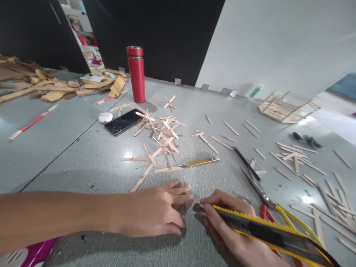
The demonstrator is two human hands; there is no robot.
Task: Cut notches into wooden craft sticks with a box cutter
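My right hand (230, 226) grips a yellow and black utility knife (267, 231), its tip pointing left at the table near my left fingertips. My left hand (155, 211) lies on the grey table (91, 163) with fingers pressed down on a small wooden stick piece (183, 209), mostly hidden under the fingers. Just beyond the hands lie a long wooden stick (168, 169) and a second, gold-coloured cutter (201, 161).
A heap of cut stick pieces (162, 135), a black phone (124, 121), a white earbud case (105, 117) and a red flask (136, 74) stand ahead. Scissors (257, 187), a black pen (246, 162), loose sticks and a stick-built frame (286, 107) are at right. Cardboard scraps (52, 87) lie far left.
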